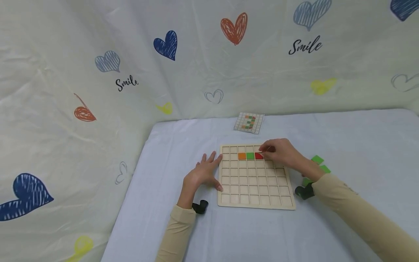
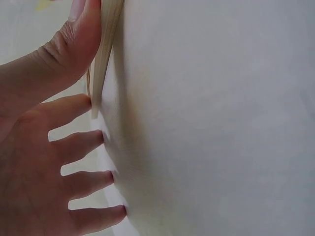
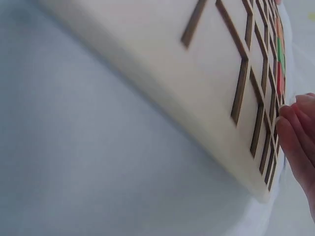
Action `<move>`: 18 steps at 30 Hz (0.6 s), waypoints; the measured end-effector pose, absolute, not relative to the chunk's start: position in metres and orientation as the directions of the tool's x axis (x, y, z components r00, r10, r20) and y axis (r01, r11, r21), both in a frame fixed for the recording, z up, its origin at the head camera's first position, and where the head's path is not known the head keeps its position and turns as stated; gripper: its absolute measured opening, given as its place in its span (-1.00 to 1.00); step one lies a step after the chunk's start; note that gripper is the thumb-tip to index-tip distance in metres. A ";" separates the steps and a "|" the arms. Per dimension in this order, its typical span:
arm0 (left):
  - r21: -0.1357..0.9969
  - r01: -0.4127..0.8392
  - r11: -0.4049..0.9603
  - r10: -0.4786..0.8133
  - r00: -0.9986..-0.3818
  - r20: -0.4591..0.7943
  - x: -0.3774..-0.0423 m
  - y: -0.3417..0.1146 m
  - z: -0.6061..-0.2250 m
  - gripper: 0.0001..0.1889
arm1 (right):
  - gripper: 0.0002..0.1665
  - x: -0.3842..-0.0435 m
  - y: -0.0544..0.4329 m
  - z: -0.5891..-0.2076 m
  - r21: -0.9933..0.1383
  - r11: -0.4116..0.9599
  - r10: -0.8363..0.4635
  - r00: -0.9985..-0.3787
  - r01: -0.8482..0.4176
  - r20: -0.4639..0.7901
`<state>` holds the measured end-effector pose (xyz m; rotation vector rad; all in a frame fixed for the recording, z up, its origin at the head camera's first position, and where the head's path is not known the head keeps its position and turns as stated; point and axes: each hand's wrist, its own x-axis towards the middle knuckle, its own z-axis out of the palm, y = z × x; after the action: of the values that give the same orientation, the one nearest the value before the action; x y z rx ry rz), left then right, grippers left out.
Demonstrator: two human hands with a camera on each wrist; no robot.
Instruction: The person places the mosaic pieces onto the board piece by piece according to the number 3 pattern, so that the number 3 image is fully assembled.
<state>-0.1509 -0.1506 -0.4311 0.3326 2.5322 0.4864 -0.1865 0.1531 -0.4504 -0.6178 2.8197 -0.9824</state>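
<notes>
A light wooden grid board (image 1: 253, 202) lies on the white cloth. In an upper row sit an orange tile (image 1: 242, 156), a green tile (image 1: 250, 156) and a red tile (image 1: 258, 156), side by side. My right hand (image 1: 278, 151) reaches over the board's upper right, its thumb and fingertips pinched at the right edge of the red tile. My left hand (image 1: 204, 173) spreads along the board's left edge, thumb lower down and fingers higher. The left wrist view shows the thumb (image 2: 78, 44) against the board's side, with the other fingers straight and their tips at the cloth.
Several loose green tiles (image 1: 317, 159) lie right of the board, partly hidden by my right forearm. Behind the board is a small pattern card (image 1: 249, 123) with a coloured grid. A white curtain (image 1: 196, 72) printed with hearts hangs behind and left of the table.
</notes>
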 end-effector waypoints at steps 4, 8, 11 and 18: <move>0.409 0.134 0.903 0.331 -0.825 -0.459 -0.151 -0.150 -0.429 0.32 | -0.82 -0.182 0.163 -0.447 -0.610 0.718 -0.403 -0.915 -0.337 0.031; 0.409 0.139 0.902 0.336 -0.822 -0.460 -0.151 -0.149 -0.429 0.32 | -0.83 -0.177 0.175 -0.444 -0.594 0.720 -0.408 -0.911 -0.359 0.056; 0.408 0.138 0.903 0.334 -0.822 -0.460 -0.151 -0.149 -0.430 0.32 | -0.85 -0.173 0.185 -0.443 -0.577 0.725 -0.409 -0.909 -0.376 0.079; 0.400 0.139 0.906 0.329 -0.826 -0.458 -0.150 -0.149 -0.431 0.31 | -0.83 -0.165 0.211 -0.442 -0.558 0.762 -0.369 -0.928 -0.328 0.041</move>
<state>-0.1502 -0.1490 -0.4308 0.3369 2.5329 0.4785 -0.1646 0.2105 -0.4424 -0.5710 2.8819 -0.8931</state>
